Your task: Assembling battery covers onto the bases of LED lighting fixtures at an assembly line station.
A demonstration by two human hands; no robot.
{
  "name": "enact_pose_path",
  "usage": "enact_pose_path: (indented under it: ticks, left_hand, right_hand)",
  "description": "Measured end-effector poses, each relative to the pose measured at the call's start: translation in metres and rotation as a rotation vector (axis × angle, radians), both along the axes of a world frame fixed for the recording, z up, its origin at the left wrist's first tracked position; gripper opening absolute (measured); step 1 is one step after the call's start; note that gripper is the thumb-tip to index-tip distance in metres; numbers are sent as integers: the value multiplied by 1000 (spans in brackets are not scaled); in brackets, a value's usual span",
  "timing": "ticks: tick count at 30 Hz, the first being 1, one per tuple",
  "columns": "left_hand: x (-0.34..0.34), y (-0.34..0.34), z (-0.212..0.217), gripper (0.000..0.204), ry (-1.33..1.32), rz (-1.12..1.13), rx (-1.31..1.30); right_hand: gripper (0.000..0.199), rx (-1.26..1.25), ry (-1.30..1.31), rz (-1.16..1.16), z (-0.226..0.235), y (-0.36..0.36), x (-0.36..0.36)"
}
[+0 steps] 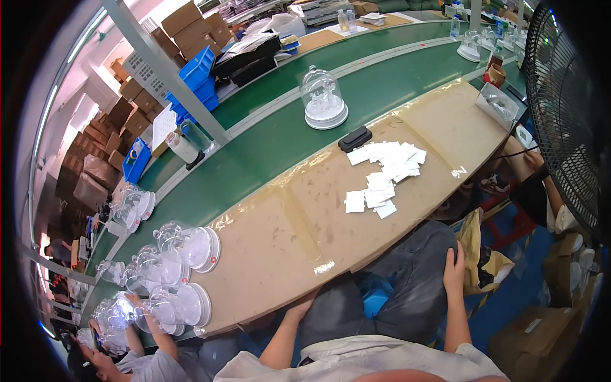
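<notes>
the person's right hand (454,270) rests on the knee of the dark grey trousers (407,267), right of centre in the lower part of the frame; its fingers lie against the cloth, and i cannot tell how far they are spread. the left hand (304,307) is low in the centre, beside the near edge of the long brown cardboard-topped table (267,254) and partly hidden, so i cannot tell whether its fingers are spread or closed.

a loose, overlapping pile of flat white square pieces (382,172) lies on the table, right of centre in the frame, with a small black oblong case (355,138) just beyond it. in the upper centre, a clear dome with a round white base (326,105) stands upright on the green conveyor belt (254,172). more clear domes with white bases (203,248) lie tilted together at lower left, where a co-worker's hand (133,300) is next to a brightly lit one.
</notes>
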State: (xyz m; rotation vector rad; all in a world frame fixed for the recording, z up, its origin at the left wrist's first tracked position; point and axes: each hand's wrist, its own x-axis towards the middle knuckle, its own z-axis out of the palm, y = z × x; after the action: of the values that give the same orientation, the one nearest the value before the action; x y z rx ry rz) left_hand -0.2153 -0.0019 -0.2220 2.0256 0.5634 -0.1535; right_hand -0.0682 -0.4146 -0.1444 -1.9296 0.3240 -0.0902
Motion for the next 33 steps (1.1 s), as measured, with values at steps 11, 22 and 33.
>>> enact_pose_path:
  ticks: [11,22,33]
  left_hand:
    - [-1,43,-72,55,-95,-390,600]
    - [18,6,-3,60,7,-87,1]
    - [-6,-3,47,108,616,-209,-180]
  right_hand:
    - [54,101,-78,-43,-27,-19,2]
    - [62,-148,-60,57,-22,-35,7]
    - [72,-247,102,168,-2,-4,-51]
